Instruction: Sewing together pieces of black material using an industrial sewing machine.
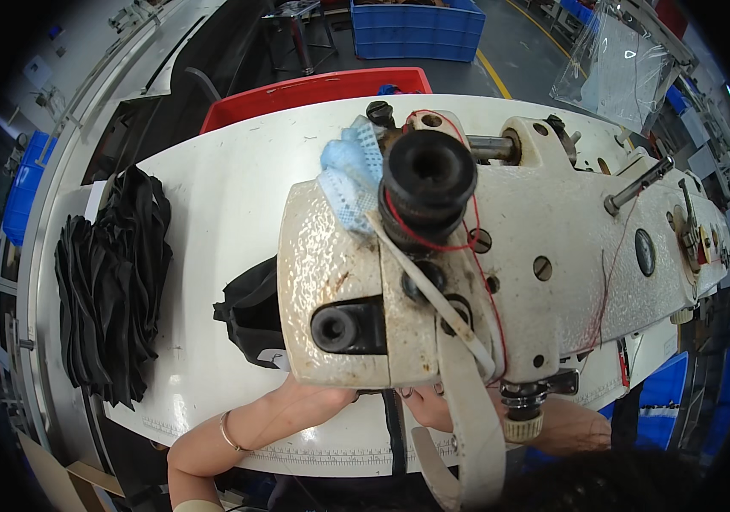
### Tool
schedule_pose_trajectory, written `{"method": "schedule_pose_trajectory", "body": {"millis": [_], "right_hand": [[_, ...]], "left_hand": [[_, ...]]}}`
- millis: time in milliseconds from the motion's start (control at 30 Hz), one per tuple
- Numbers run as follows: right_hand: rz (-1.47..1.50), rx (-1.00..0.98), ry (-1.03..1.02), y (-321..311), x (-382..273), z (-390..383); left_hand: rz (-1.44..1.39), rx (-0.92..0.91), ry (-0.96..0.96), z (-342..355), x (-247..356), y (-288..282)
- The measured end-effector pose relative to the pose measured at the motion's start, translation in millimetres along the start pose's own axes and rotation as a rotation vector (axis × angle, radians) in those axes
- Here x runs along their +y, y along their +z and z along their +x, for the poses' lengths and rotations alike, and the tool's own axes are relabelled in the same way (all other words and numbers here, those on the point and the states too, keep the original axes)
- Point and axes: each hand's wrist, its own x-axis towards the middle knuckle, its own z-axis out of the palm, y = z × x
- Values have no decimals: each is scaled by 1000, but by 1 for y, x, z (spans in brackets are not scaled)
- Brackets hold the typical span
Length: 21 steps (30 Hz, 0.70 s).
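Observation:
A white sewing machine head (331,256) covers much of my hands. My left hand (318,403) reaches under its near edge, its fingers hidden. To its right lies my right hand (427,410), partly behind the pale curved band (471,410); only a few fingertips show, and their grip cannot be made out. A narrow black fabric strip (395,435) runs toward me between the hands, close beside the right fingertips. Left of the machine head, a folded black fabric piece (254,311) sticks out, with a small white label (275,357) on it.
A thick stack of black fabric pieces (117,290) lies on the white table (203,188) at the left. Red thread runs over the black knob (429,171), next to a blue-white cloth (352,166). Beyond the table stand a red bin (314,87) and a blue crate (416,32).

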Motion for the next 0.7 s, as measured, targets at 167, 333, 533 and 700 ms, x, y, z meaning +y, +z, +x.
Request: {"method": "schedule_pose_trajectory", "body": {"millis": [167, 333, 533, 700], "right_hand": [[-143, -27, -48, -7, -3, 3], [-449, -11, -150, -16, -6, 5], [-1447, -98, -700, -28, -8, 15], [-700, 165, -449, 27, 39, -9]], "left_hand": [[22, -13, -32, 2, 5, -4], [146, 96, 44, -8, 4, 17], [103, 92, 84, -9, 6, 12], [76, 94, 45, -2, -8, 15]]}}
